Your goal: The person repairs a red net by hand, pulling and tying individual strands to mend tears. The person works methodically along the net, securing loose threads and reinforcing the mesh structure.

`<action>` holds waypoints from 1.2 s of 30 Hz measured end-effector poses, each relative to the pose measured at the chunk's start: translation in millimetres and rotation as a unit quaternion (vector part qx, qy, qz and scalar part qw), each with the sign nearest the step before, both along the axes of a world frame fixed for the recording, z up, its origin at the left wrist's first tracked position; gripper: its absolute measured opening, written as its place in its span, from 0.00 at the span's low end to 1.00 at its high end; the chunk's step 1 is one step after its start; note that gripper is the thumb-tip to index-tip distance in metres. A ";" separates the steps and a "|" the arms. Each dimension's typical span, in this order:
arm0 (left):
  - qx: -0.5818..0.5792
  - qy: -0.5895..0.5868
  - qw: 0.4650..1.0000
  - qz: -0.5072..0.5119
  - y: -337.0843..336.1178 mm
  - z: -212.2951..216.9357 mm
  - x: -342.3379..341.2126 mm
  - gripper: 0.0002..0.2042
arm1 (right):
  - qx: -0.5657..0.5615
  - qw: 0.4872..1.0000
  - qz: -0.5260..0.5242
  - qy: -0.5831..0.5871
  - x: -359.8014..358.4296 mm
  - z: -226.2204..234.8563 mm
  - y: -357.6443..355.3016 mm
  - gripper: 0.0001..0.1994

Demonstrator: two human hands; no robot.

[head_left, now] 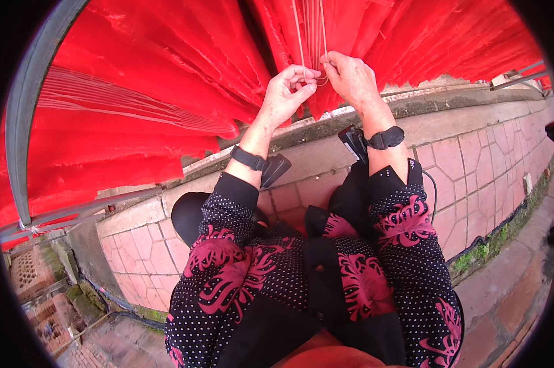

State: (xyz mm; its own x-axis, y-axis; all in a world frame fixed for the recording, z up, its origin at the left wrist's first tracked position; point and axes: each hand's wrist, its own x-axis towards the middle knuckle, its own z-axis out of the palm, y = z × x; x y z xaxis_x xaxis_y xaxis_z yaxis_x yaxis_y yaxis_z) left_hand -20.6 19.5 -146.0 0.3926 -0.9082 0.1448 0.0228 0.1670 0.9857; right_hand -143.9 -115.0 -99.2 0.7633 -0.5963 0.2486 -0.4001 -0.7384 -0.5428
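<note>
Bright red cloth (160,43) hangs in gathered folds across the far side. Two pale strings run down from the top edge over it, a left strand (299,32) and a right strand (323,27). My left hand (287,92) is closed, fingers curled and thumb pressed in, with the string at its fingertips. Beside it, my right hand (352,78) pinches the string between thumb and forefinger. A small loop of string bends between the two hands, just in front of the cloth. The exact grip inside the left fingers is partly hidden.
A grey metal frame (20,135) curves up on the left, and its lower bar runs under the cloth. More pale threads (135,101) line the folds at left. Pink paving (461,159) lies beyond a stone kerb. Dark devices are strapped to both my wrists.
</note>
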 end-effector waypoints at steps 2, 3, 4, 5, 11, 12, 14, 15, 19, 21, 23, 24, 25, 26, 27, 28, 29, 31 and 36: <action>0.038 -0.048 0.998 0.003 -6.4 -4.8 9.1 0.14 | -0.001 1.000 0.005 -0.004 0.7 0.5 0.0 0.10; 0.057 -0.070 0.996 0.007 -8.2 -7.7 13.1 0.15 | -0.002 1.000 0.007 -0.006 0.6 0.6 0.2 0.10; 0.085 -0.089 0.992 0.012 -9.1 -11.0 15.8 0.16 | 0.013 1.000 0.007 -0.009 0.3 0.8 0.0 0.10; 0.070 -0.149 0.986 0.022 -9.7 -14.4 18.9 0.18 | 0.024 1.000 0.010 -0.017 0.0 0.9 0.1 0.10; 0.063 -0.082 0.988 0.115 -19.4 -46.0 37.8 0.11 | 0.073 0.997 0.010 -0.033 -1.2 1.3 0.2 0.10; 0.061 -0.041 0.988 0.133 -19.7 -52.7 41.5 0.10 | 0.079 0.996 0.004 -0.027 -1.1 1.0 -0.2 0.10; 0.037 0.007 0.986 0.161 -16.1 -67.0 46.4 0.07 | 0.108 0.993 0.008 -0.036 -2.7 0.0 -2.7 0.11; 0.042 0.011 0.984 0.172 -13.3 -72.6 50.0 0.07 | 0.123 0.992 0.008 -0.039 -2.5 -0.8 -4.0 0.11; 0.048 0.045 0.973 0.222 -4.7 -84.4 62.8 0.07 | 0.170 0.981 0.048 -0.075 -2.5 -5.4 -12.9 0.12; 0.081 0.052 0.966 0.239 -0.5 -85.6 65.4 0.07 | 0.194 0.974 0.054 -0.103 -2.7 -7.6 -16.0 0.12; 0.084 0.060 0.964 0.244 4.0 -84.3 65.9 0.07 | 0.257 0.957 0.076 -0.114 -3.0 -6.6 -18.0 0.11; 0.086 0.066 0.963 0.247 7.9 -83.1 67.1 0.07 | 0.291 0.946 0.083 -0.117 -2.0 -5.6 -18.2 0.11; 0.071 0.074 0.961 0.255 9.3 -82.9 65.6 0.07 | 0.305 0.939 0.087 -0.133 -1.8 -4.7 -18.0 0.11; 0.067 0.076 0.962 0.254 12.1 -82.6 65.8 0.06 | 0.323 0.932 0.084 -0.145 -2.6 -4.1 -16.9 0.11; 0.062 0.080 0.962 0.253 14.1 -82.4 66.2 0.06 | 0.338 0.923 0.089 -0.163 -2.0 -2.8 -17.1 0.11; 0.065 0.089 0.961 0.253 15.9 -82.6 65.9 0.06 | 0.340 0.921 0.088 -0.167 -1.5 -1.9 -17.4 0.11; 0.051 0.089 0.963 0.249 18.9 -83.5 65.1 0.06 | 0.343 0.918 0.093 -0.174 -0.9 -1.8 -16.2 0.11; 0.033 0.092 0.965 0.244 22.7 -84.4 64.0 0.06 | 0.342 0.917 0.097 -0.181 -0.1 -2.3 -14.7 0.12; 0.038 0.074 0.969 0.235 28.3 -84.6 53.5 0.06 | 0.330 0.925 0.096 -0.162 1.4 -4.6 -13.1 0.11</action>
State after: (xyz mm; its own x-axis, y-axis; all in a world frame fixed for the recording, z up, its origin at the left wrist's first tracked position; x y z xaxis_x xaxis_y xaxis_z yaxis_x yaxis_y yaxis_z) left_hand 32.9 47.8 -230.6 0.7760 -0.6308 -0.0051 0.1044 0.1205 0.9872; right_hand -142.5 -128.1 -103.8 0.8204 -0.5607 0.1119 -0.0340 -0.2433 -0.9694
